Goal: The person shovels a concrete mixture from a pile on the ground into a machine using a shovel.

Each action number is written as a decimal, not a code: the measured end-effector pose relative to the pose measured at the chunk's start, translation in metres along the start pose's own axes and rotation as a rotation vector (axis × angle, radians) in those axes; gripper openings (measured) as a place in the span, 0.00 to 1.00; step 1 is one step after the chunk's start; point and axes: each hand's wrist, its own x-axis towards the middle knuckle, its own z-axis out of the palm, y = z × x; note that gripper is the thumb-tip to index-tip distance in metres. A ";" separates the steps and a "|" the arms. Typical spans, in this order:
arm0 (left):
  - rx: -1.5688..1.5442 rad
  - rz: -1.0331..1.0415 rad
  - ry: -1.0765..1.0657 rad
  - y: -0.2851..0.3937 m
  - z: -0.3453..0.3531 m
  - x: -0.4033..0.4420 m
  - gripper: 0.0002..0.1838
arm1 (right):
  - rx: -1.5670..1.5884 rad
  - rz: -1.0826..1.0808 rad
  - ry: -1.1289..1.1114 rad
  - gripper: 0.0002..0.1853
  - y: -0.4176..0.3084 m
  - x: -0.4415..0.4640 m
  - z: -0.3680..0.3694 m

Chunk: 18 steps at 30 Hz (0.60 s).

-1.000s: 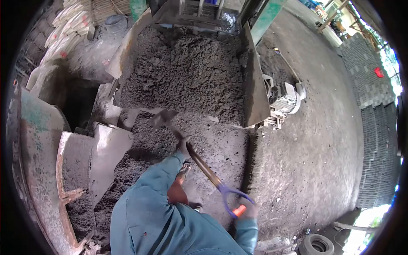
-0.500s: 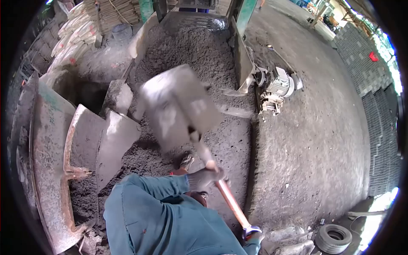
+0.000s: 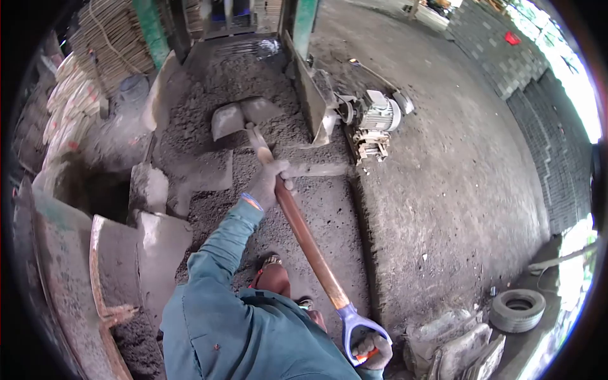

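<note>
A shovel (image 3: 304,231) with a brown shaft and a blue D-shaped handle runs diagonally across the view. Its grey blade (image 3: 237,117) rests against the pile of dark, damp, crumbly mix (image 3: 266,79) in the trough; the blade's front edge is partly lost in it. Gloved, my left hand (image 3: 269,180) is wrapped round the upper shaft below the blade. My right hand (image 3: 373,351), also gloved, grips the D-handle at the lower right, near my body. Both my feet, in sandals, stand on the mix-strewn floor under the shaft.
An electric motor (image 3: 379,113) sits right of the trough wall (image 3: 310,88), with another shovel (image 3: 383,79) lying behind it. At left are a dark pit (image 3: 107,193) and rusty metal plates (image 3: 66,253). A tyre (image 3: 518,310) lies at lower right; stacked pavers (image 3: 500,47) line the right side.
The shovel blade has gone from raised and close to me to farther away, down at the pile. My left arm has stretched forward, and the view has shifted.
</note>
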 end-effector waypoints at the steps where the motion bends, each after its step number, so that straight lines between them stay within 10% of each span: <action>1: 0.016 0.025 0.000 0.011 -0.003 0.010 0.09 | 0.020 -0.002 -0.027 0.14 0.009 0.005 0.014; 11: 0.151 0.205 0.040 0.158 -0.066 0.172 0.12 | -0.130 -0.018 -0.199 0.10 0.058 0.088 0.216; 13: 0.197 0.252 0.256 0.164 -0.048 0.171 0.12 | -0.383 -0.160 -0.338 0.09 0.055 0.104 0.206; 18: -0.107 0.014 0.030 0.079 -0.006 0.089 0.11 | -0.335 -0.230 -0.203 0.09 -0.005 0.121 0.057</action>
